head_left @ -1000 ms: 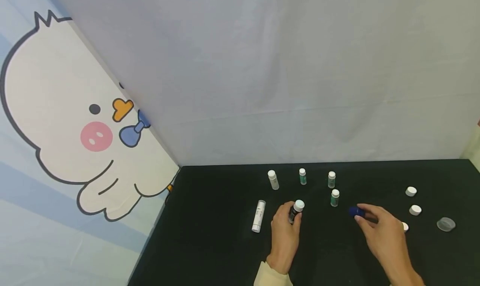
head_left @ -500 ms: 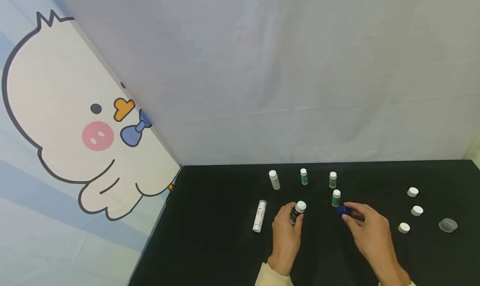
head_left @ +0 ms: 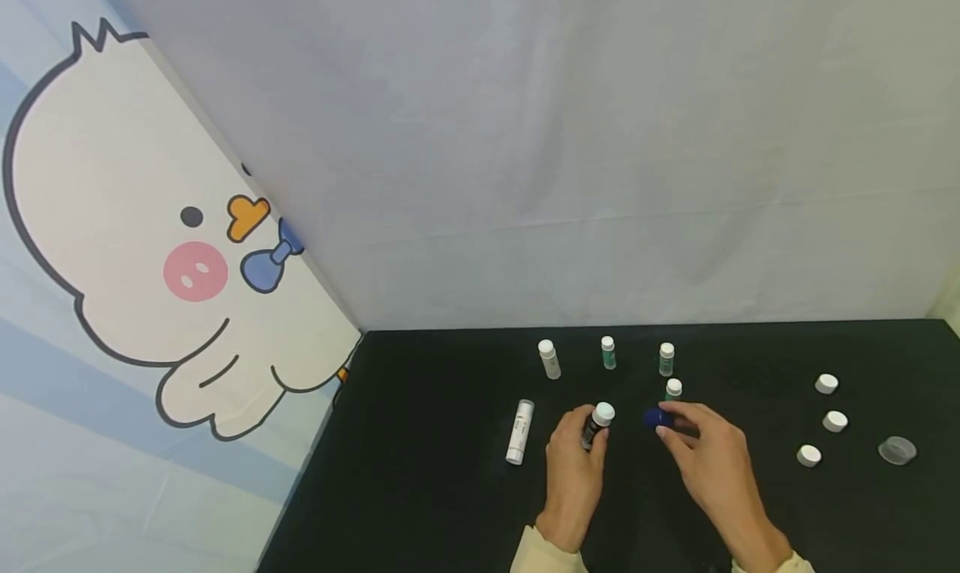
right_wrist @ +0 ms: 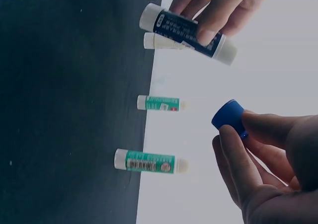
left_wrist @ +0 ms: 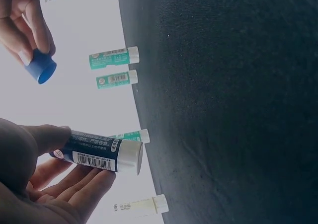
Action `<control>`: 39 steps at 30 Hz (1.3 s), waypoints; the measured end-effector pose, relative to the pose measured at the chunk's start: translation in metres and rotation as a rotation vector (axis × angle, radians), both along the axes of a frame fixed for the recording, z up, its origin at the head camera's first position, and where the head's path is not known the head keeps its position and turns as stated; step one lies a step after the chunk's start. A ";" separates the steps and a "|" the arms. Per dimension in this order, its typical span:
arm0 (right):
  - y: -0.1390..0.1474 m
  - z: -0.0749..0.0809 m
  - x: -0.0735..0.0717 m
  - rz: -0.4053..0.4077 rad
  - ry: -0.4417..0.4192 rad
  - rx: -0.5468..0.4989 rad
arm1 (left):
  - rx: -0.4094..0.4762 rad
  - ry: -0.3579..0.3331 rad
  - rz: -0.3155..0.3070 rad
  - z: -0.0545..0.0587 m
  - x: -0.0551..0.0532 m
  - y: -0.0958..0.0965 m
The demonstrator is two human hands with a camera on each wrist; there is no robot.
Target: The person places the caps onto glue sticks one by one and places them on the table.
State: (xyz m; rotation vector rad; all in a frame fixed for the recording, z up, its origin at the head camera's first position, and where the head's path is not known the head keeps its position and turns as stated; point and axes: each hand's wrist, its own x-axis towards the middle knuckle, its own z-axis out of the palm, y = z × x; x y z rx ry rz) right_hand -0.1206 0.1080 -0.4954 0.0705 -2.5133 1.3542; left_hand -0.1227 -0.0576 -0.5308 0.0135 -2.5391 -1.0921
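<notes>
Upright in my left hand (head_left: 573, 473) is a dark navy glue stick (left_wrist: 94, 149), gripped between thumb and fingers. Its pale top (right_wrist: 226, 51) shows bare in the right wrist view. My right hand (head_left: 712, 464) pinches a blue cap (right_wrist: 229, 117) between thumb and fingertips, with its hollow end facing the glue stick in the left wrist view. The cap is held to the right of the glue stick, apart from it. Behind the right hand, a green glue stick (head_left: 673, 387) is partly hidden.
Two more green glue sticks (head_left: 608, 354) (head_left: 666, 360) and a white one (head_left: 551, 360) stand towards the back. A white tube (head_left: 519, 431) is left of the left hand. Three white caps (head_left: 835, 421) and a clear cap (head_left: 897, 450) lie at right on the black table (head_left: 420, 506).
My right hand has moved left with the blue cap, coming closer to the navy glue stick and uncovering a white cap behind it. The left hand has stayed almost still.
</notes>
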 end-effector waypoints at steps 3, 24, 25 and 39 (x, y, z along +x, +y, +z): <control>-0.005 0.001 0.000 0.012 0.002 -0.012 | 0.003 -0.003 -0.001 0.000 0.000 0.000; -0.024 0.003 -0.001 0.055 0.001 -0.059 | -0.004 -0.001 -0.019 -0.001 0.002 0.002; -0.024 0.003 -0.002 0.057 -0.006 -0.060 | -0.003 -0.002 -0.021 -0.001 0.002 0.002; -0.028 0.001 -0.002 0.077 -0.021 -0.063 | 0.019 -0.010 -0.034 -0.001 0.003 0.002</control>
